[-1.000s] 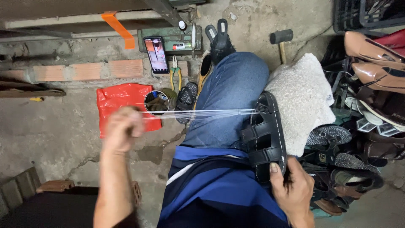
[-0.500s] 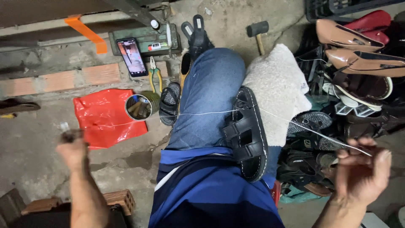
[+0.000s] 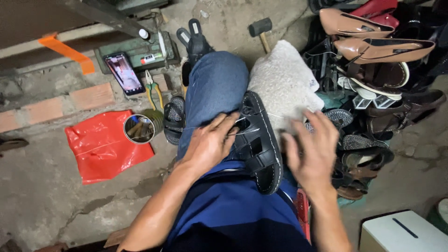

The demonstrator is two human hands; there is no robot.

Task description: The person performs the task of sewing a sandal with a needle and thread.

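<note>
While the person sits with one jeans-clad knee [image 3: 219, 88] raised, a black strapped sandal [image 3: 259, 140] lies sole-edge up across the thigh, toe end toward the body. The left hand [image 3: 210, 142] rests on the jeans just beside the sandal, its fingertips [image 3: 233, 122] pinched narrow on a thin pale thread [image 3: 247, 132] that runs across the sandal's straps. The right hand [image 3: 312, 149] hovers on the far side of the sandal with fingers spread wide, blurred; whether it touches the thread I cannot tell. Behind the sandal a grey fleecy cushion [image 3: 284, 84] leans against the leg. On the concrete floor [image 3: 42, 196] to the left lie a red plastic bag [image 3: 100, 147], a round tin of small tools [image 3: 139, 128] touching its edge, a second dark sandal [image 3: 174, 119], yellow-handled pliers [image 3: 155, 91] and a smartphone [image 3: 125, 73] with its screen lit. A mallet [image 3: 261, 30] lies beyond the knee. To the right, a heap of shoes [image 3: 373, 84] is piled up, tan pumps on top. A white box [image 3: 403, 231] sits at the lower right.
</note>
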